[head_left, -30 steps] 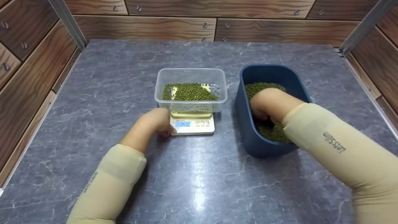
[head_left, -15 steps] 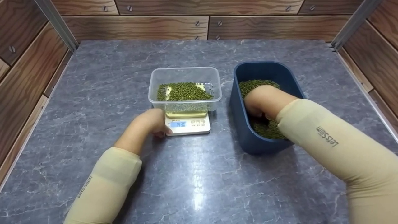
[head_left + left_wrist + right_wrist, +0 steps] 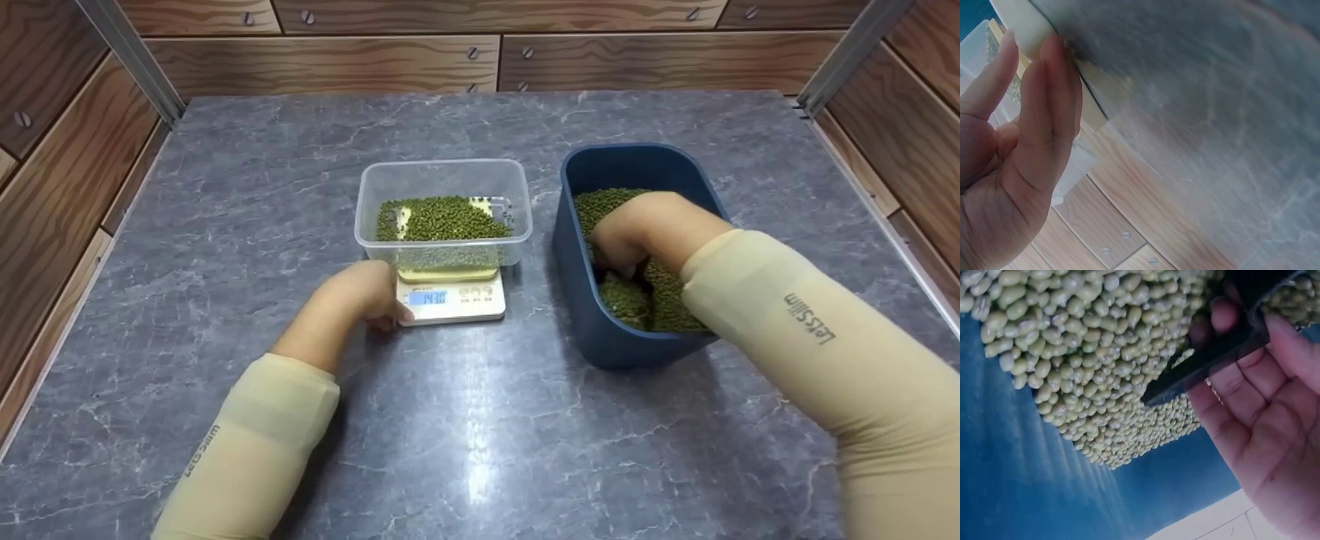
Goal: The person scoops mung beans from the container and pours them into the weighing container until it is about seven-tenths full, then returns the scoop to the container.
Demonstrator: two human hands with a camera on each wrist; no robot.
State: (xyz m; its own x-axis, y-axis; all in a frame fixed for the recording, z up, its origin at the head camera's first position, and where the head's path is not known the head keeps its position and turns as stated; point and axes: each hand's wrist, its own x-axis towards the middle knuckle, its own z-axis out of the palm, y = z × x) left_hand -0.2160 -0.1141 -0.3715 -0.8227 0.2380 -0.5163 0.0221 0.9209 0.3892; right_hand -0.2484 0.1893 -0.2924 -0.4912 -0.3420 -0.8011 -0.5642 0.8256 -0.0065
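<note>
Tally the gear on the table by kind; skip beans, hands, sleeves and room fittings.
Containers: 2 (clear tub, blue bin)
Digital scale: 1
Dark scoop-like tool, held in the right hand: 1
Total: 4

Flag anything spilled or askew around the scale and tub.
Nothing stands out: the box looks level on the scale, the tub stands upright, and no spill shows on the table.
</note>
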